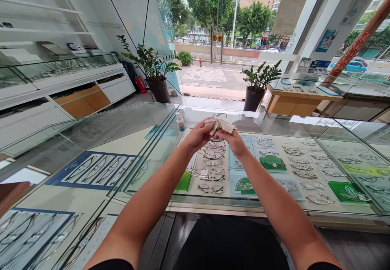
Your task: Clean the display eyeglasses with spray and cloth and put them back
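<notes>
Both arms reach out over a glass display counter (pixel 183 203). My left hand (pixel 198 134) is closed on a beige cloth (pixel 227 126) with a zigzag edge. From the other side, my right hand (pixel 232 139) pinches the same cloth, its fingers close to those of the left. Whether something lies inside the folds I cannot make out. A small white spray bottle (pixel 180 122) with a blue-green label stands on the glass, left of my left hand. Below the glass, rows of eyeglasses (pixel 211 189) lie on pale and green boards.
A second glass case with framed eyeglasses (pixel 97 168) adjoins on the left. Beyond the counter stand two potted plants (pixel 160 89) (pixel 255 97) before glass doors (pixel 217 44). A fire extinguisher (pixel 140 84) is by the left cabinets, and a wooden display table (pixel 288 103) is at right.
</notes>
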Motion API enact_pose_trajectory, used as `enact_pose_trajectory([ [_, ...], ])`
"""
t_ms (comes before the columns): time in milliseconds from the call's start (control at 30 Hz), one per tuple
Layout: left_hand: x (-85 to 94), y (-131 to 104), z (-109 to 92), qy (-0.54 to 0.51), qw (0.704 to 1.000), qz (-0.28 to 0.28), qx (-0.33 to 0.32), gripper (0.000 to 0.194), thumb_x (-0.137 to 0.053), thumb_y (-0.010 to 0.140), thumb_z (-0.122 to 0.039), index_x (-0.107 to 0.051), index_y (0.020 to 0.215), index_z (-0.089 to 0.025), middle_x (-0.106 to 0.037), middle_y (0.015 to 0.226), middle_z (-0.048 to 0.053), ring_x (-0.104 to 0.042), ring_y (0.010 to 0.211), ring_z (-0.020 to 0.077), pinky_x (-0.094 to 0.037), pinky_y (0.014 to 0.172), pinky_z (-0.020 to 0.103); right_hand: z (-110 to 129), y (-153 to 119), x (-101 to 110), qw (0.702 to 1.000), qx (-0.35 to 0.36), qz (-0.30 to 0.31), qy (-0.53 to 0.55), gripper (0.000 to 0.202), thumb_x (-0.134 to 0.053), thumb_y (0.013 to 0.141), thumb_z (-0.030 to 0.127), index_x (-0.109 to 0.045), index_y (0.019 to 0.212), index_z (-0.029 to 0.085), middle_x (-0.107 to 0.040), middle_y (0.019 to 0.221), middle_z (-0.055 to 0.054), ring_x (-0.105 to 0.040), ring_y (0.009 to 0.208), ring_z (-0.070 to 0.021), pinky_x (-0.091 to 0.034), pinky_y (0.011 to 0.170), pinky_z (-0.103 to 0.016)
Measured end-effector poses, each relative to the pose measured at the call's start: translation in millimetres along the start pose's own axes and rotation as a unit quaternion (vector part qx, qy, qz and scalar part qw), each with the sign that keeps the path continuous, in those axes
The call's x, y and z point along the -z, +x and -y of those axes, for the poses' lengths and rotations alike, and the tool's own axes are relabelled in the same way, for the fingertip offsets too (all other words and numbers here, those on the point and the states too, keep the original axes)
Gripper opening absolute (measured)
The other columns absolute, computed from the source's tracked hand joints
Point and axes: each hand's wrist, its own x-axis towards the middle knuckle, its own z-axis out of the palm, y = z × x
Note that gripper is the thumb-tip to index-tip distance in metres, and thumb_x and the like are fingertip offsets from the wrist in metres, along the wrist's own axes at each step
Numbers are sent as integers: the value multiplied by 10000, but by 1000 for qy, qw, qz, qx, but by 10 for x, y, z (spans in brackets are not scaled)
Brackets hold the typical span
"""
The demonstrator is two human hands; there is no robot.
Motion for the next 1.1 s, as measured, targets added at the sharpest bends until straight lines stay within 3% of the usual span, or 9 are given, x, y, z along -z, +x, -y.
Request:
enact_pose_trajectory([
  [67,-2,-9,-11,-4,1000,1,5,404,-944,762,-218,-694,1072,-156,-721,873,25,-643,667,123,-509,659,258,-24,12,24,1000,-8,-9,11,320,-817,814,542,-798,737,232,-722,756,-41,-608,853,-233,-475,888,-399],
  [133,-4,-5,-6,8,1000,9,3,394,-948,755,-205,-689,1046,-153,-715,844,16,-632,630,115,-500,631,251,-35,13,29,1000,-13,-11,3,299,-822,813,530,-804,768,235,-718,756,-35,-596,829,-223,-469,861,-392],
  [333,42,47,66,15,1000,7,-15,392,-893,853,-480,-674,855,-156,-659,693,10,-585,525,126,-463,519,260,4,-11,-16,1000,-7,11,-20,326,-830,811,538,-775,703,235,-699,751,-35,-598,849,-227,-468,853,-385],
  [533,111,74,62,-25,999,-21,10,362,-882,875,-456,-769,1010,-140,-765,897,61,-700,779,164,-580,767,287,9,14,62,1000,0,3,20,282,-760,850,486,-794,726,236,-731,828,-42,-647,933,-233,-494,981,-391],
  [667,153,108,53,-60,994,-86,10,308,-904,864,-413,-782,1035,-188,-799,1031,40,-731,955,176,-581,920,311,-4,31,142,998,5,-54,41,224,-741,873,438,-816,770,254,-742,914,-53,-639,1008,-240,-496,980,-379],
  [767,175,116,50,-49,992,-115,20,332,-933,831,-415,-782,1031,-197,-797,1044,31,-726,951,167,-570,908,305,0,45,205,994,19,-105,36,205,-738,885,444,-822,798,279,-720,1037,-46,-614,1082,-244,-490,950,-367],
  [900,163,82,57,-3,995,-92,42,408,-947,794,-472,-782,1038,-190,-786,1047,49,-721,953,178,-568,867,304,3,69,259,989,27,-141,16,232,-722,888,494,-798,820,286,-689,1165,-43,-587,1188,-261,-487,937,-364],
  [1100,166,57,89,61,994,-58,65,499,-931,785,-550,-800,1089,-177,-779,1056,76,-706,976,188,-569,849,300,-13,82,267,991,18,-129,36,228,-731,889,491,-801,833,281,-715,1170,-58,-551,1344,-296,-471,1031,-390],
])
